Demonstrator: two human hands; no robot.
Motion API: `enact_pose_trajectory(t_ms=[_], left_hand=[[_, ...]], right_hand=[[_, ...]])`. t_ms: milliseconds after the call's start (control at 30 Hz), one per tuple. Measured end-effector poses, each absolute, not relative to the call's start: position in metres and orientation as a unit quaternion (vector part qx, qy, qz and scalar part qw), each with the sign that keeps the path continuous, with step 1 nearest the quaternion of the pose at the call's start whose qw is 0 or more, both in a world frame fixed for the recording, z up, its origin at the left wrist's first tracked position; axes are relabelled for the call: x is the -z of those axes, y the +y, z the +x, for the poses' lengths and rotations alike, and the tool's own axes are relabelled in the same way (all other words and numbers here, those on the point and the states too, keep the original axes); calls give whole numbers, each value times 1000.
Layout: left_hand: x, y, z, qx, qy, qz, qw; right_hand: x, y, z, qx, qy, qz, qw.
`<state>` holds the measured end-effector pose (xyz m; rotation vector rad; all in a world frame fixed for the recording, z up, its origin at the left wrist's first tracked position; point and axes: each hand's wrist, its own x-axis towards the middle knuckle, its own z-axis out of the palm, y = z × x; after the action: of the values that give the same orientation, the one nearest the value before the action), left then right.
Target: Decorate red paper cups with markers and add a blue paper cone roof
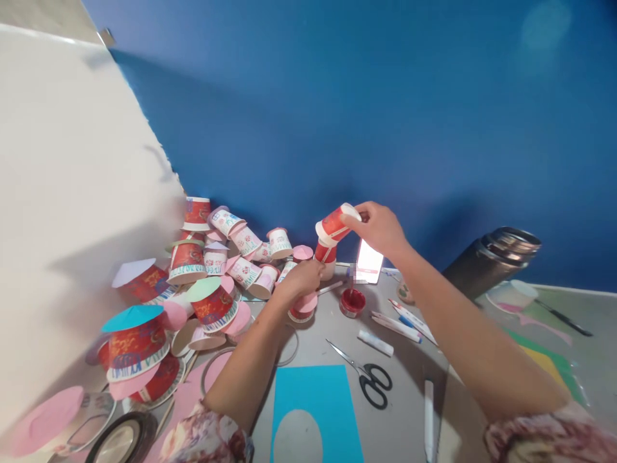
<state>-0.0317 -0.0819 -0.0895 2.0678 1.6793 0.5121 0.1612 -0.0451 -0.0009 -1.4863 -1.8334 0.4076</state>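
Fingers of the right hand (380,228) are closed, those of the left hand (301,279) half hidden, grip unclear: right pinching a tilted red cup (333,223) by its base, apparently leaving its rim free, left touching the lower cup (326,253) beneath, seemingly to steady it, near an open jar (352,303).

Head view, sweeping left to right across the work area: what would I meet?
Turquoise-topped red paper cup → left hand → open jar of red paint → black flask → slim black-handled tool.
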Motion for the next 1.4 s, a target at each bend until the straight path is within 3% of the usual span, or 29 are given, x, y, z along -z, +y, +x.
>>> enact_pose_trajectory(t_ms=[333, 467, 633, 867, 967, 1100, 1267, 1400], left_hand=[[35, -120, -27, -278, 499, 770, 284], [32, -146, -13, -356, 460, 701, 413], [62, -194, 0, -399, 454, 541, 585], [101, -249, 19, -415, 334, 340, 775], [101, -259, 26, -461, 318, 279, 780], [100, -259, 26, -486, 326, 252, 770], [102, -259, 10, -446, 369, 381, 721], [100, -259, -4, -397, 380, 465, 694]], right_hand=[[66, -150, 247, -499, -531, -434, 529], [84, -183, 258, -404, -556, -468, 555], [96, -220, 246, -192, -638, -477, 573], [124, -240, 229, 44, -786, -376, 488], [136, -250, 224, 93, -810, -340, 470], [137, -266, 216, 59, -848, -287, 441], [113, -264, 223, -30, -797, -325, 509], [100, -253, 231, -75, -782, -363, 501]])
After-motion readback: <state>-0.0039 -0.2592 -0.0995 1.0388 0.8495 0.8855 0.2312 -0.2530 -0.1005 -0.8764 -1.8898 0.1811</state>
